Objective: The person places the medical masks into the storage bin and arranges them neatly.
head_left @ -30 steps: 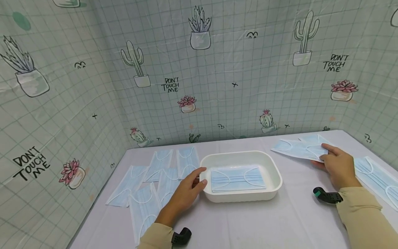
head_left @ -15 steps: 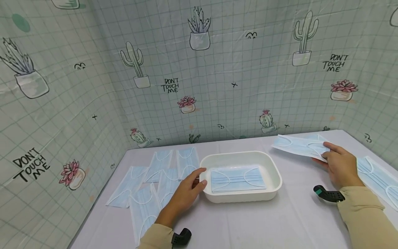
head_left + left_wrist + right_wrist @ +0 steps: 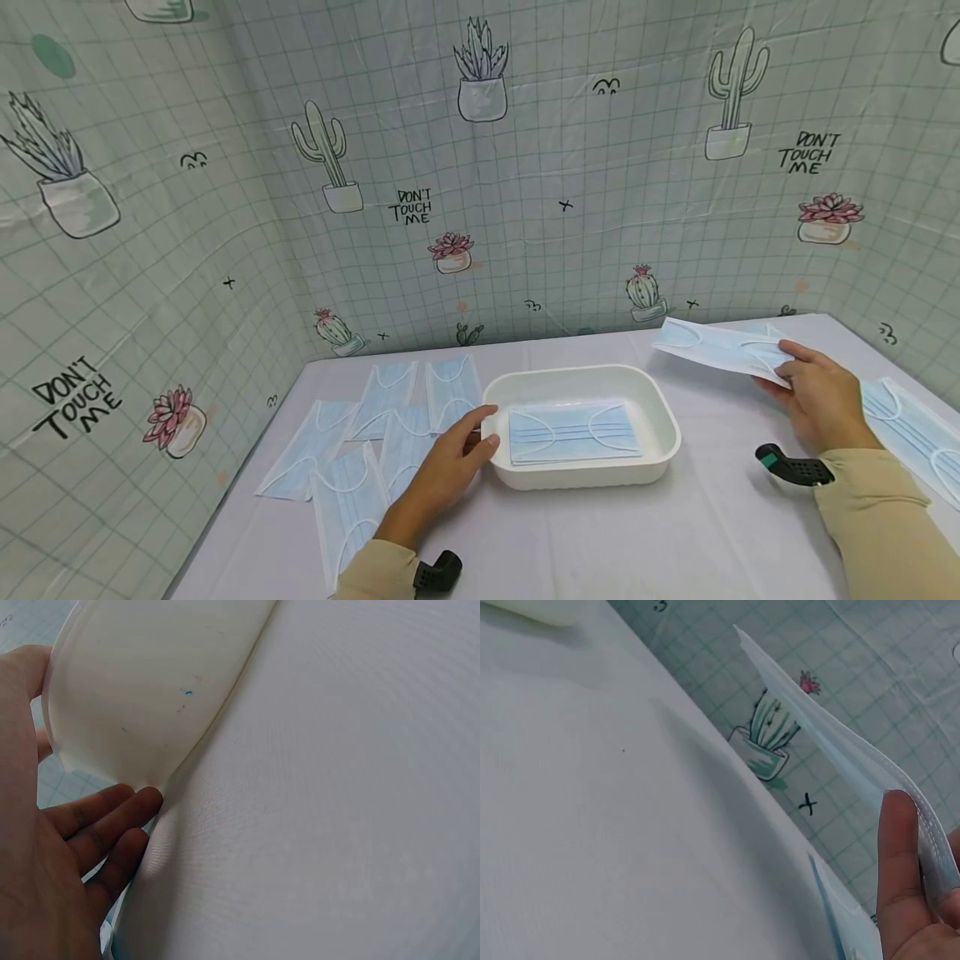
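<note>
My left hand (image 3: 446, 462) holds the left end of a white plastic tray (image 3: 585, 477), thumb and forefinger at its rim. The left wrist view shows the tray's outer wall (image 3: 150, 690) with the other fingers (image 3: 112, 817) bent beneath its edge. Flat inside the tray lies a small stack of pale blue face masks (image 3: 573, 433), ear loops on top. At the right, my right hand (image 3: 825, 400) pinches one end of another face mask (image 3: 716, 350). That mask hangs above the table, its far end tilted up, as the right wrist view of the mask (image 3: 832, 742) confirms.
Several face masks (image 3: 345, 492) lie spread left of the tray. Another mask (image 3: 911, 433) lies at the right edge, and one more (image 3: 763, 331) shows partly behind the held mask. A cactus-printed cloth (image 3: 525, 167) walls the white table (image 3: 600, 542) at back and sides.
My right hand has lifted the pinched face mask off the table, its far end rising. The left hand and the tray have stayed in place.
</note>
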`<state>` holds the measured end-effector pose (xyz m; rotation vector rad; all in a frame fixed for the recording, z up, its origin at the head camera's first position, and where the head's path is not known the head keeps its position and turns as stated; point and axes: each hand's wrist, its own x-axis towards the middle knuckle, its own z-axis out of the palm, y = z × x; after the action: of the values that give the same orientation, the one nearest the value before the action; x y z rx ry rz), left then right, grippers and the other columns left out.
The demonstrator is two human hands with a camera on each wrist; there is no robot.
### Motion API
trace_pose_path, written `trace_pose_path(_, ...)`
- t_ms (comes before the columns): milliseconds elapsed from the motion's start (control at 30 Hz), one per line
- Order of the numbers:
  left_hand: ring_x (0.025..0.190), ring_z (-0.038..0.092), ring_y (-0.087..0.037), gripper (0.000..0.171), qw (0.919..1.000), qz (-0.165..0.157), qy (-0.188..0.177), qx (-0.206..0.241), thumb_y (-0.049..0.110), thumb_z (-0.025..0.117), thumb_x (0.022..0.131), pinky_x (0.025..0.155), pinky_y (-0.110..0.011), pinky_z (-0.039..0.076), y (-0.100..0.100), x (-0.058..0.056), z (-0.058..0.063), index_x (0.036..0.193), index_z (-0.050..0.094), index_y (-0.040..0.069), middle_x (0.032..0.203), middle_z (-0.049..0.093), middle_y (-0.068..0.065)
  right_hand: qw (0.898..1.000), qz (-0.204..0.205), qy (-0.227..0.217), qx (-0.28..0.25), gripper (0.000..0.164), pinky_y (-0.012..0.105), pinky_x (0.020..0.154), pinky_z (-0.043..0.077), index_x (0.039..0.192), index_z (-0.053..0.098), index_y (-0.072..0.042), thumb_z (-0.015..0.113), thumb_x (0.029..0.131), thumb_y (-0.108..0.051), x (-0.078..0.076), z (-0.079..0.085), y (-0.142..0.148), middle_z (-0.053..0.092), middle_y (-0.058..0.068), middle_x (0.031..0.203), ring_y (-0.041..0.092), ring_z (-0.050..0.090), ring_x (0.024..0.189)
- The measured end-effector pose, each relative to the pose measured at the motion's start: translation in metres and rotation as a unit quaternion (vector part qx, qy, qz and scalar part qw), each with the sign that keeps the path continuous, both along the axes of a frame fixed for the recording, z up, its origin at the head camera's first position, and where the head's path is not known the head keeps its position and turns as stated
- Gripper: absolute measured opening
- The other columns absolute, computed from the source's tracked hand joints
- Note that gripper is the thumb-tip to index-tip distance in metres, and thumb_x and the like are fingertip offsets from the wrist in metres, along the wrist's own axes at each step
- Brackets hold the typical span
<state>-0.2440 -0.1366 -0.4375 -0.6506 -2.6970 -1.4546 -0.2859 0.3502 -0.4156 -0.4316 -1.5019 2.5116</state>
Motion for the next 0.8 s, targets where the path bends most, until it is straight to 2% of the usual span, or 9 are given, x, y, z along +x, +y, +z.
trace_pose_path(133,0.113,0.06,-0.02,0.052,1.0,0.002,-0.003,0.002,0.04,0.051,0.104,0.092,-0.043,0.049,0.0,0.0,0.0,0.152,0.044,0.019,0.132,0.061,-0.009,0.999,0.007,0.008,-0.043,0.053,0.031,0.077,0.057,0.132,0.063,-0.023,0.048,0.094,0.012,0.0,0.001,0.003,0.012,-0.008,0.164,0.014,0.044,0.125)
trace_pose_path(200,0.114,0.06,-0.02,0.053,1.0,0.003,-0.005,0.002,0.04,0.051,0.104,0.093,-0.044,0.049,0.001,0.0,0.0,0.152,0.043,0.019,0.133,0.061,-0.009,0.999,0.007,0.007,-0.053,0.045,0.031,0.078,0.057,0.116,0.068,-0.022,0.05,0.093,0.012,0.0,0.001,0.004,0.014,-0.007,0.163,0.01,0.048,0.116)
trace_pose_path(300,0.115,0.06,-0.021,0.053,1.0,0.005,-0.006,0.002,0.04,0.051,0.104,0.094,-0.045,0.049,0.001,0.0,0.0,0.152,0.044,0.019,0.134,0.06,-0.01,0.998,0.009,0.009,-0.058,0.043,0.031,0.078,0.057,0.112,0.069,-0.021,0.051,0.092,0.013,0.0,0.002,0.004,0.014,-0.007,0.163,0.009,0.05,0.113)
trace_pose_path(433,0.114,0.06,-0.021,0.052,1.0,0.005,-0.006,0.004,0.04,0.051,0.104,0.094,-0.044,0.049,0.001,0.001,-0.001,0.152,0.044,0.02,0.134,0.06,-0.01,0.998,0.014,0.012,-0.056,0.045,0.032,0.077,0.057,0.117,0.069,-0.02,0.051,0.092,0.013,-0.001,0.002,0.002,0.013,-0.008,0.164,0.009,0.05,0.113)
trace_pose_path(500,0.114,0.06,-0.021,0.053,1.0,0.004,-0.007,0.004,0.04,0.051,0.104,0.093,-0.044,0.049,0.001,0.001,-0.001,0.152,0.044,0.019,0.134,0.06,-0.01,0.999,0.015,0.011,-0.05,0.051,0.032,0.077,0.057,0.129,0.065,-0.021,0.051,0.093,0.012,-0.002,0.003,-0.001,0.012,-0.008,0.164,0.011,0.048,0.118)
trace_pose_path(567,0.115,0.06,-0.021,0.053,1.0,0.004,-0.006,0.004,0.04,0.051,0.104,0.094,-0.044,0.049,0.001,0.001,-0.001,0.152,0.043,0.019,0.134,0.06,-0.009,0.999,0.016,0.009,-0.042,0.06,0.031,0.077,0.057,0.144,0.055,-0.02,0.051,0.093,0.011,-0.003,0.004,-0.003,0.011,-0.009,0.164,0.014,0.045,0.124)
trace_pose_path(633,0.114,0.06,-0.02,0.053,1.0,0.003,-0.004,0.002,0.041,0.051,0.104,0.093,-0.044,0.049,0.001,0.001,0.0,0.152,0.043,0.02,0.133,0.06,-0.009,0.999,0.018,0.008,-0.039,0.065,0.031,0.077,0.057,0.151,0.044,-0.018,0.051,0.093,0.011,-0.003,0.006,-0.006,0.012,-0.009,0.164,0.015,0.042,0.127)
trace_pose_path(667,0.114,0.06,-0.02,0.052,1.0,0.004,-0.004,0.0,0.041,0.051,0.104,0.093,-0.044,0.049,0.001,0.001,0.0,0.152,0.043,0.02,0.133,0.061,-0.009,0.999,0.02,0.009,-0.038,0.067,0.031,0.077,0.057,0.153,0.038,-0.016,0.051,0.093,0.01,-0.003,0.007,-0.007,0.013,-0.01,0.164,0.015,0.042,0.126)
trace_pose_path(800,0.113,0.06,-0.019,0.052,1.0,0.004,-0.002,-0.003,0.04,0.051,0.105,0.093,-0.043,0.049,0.001,0.002,0.001,0.152,0.043,0.021,0.133,0.061,-0.008,0.998,0.026,0.025,-0.05,0.067,0.032,0.079,0.057,0.152,0.041,-0.016,0.056,0.093,0.011,-0.003,0.012,-0.013,0.017,-0.012,0.162,0.01,0.047,0.117)
